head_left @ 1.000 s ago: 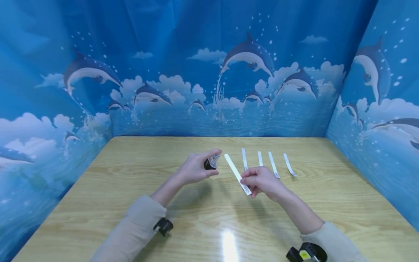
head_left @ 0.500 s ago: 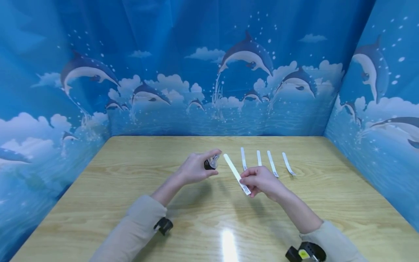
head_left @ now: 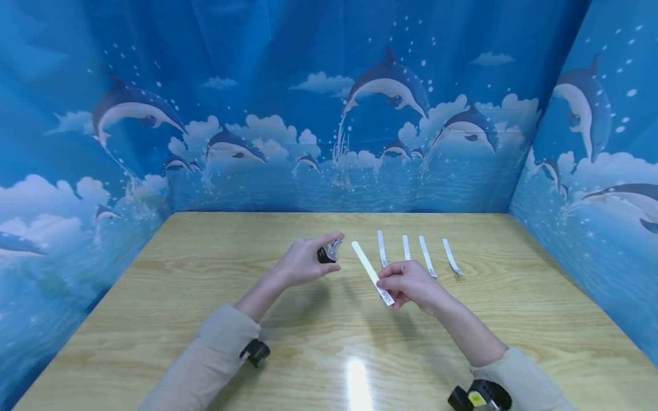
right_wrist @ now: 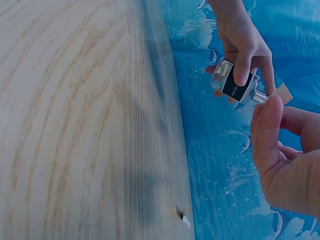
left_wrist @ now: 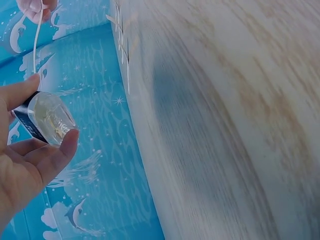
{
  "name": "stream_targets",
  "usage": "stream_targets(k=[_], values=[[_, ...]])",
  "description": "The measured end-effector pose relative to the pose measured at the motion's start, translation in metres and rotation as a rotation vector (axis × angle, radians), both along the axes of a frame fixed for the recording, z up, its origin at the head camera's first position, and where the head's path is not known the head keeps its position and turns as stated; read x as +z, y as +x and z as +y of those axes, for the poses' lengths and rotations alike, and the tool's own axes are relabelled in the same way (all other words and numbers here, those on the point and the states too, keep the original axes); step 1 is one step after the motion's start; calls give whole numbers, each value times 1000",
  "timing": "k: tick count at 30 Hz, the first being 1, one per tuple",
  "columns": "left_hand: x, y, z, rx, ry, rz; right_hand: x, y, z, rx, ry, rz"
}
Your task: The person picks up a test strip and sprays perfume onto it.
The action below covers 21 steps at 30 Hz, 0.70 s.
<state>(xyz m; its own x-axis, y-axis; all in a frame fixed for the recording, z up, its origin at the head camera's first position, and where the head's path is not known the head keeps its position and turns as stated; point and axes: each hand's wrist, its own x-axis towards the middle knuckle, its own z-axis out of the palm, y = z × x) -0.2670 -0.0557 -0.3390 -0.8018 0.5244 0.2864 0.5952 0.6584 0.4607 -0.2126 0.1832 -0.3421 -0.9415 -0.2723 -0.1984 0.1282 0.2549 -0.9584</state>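
Bottle [left_wrist: 47, 118] being gripped by left fingers [head_left: 325, 240], strip [head_left: 366, 265] by right fingers [head_left: 394, 269]; spraying apparently being prepared, steady aim being required.

Bottle [right_wrist: 233, 90] partly hidden behind left grip [right_wrist: 246, 46]

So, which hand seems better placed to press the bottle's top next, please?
Probably the left hand: its fingers hold the bottle, one at the top, while the right hand is occupied holding a paper strip.
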Motion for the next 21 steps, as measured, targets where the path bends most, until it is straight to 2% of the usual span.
stream_targets(k=[10,16,21], values=[[2,0,-2,-1,25,-21,1,1,3,8,18,0],[2,-1,-3,20,44,-36,2,2,5,11,34,5],[3,-1,-4,14,51,-23,4,3,6,18,31,8]])
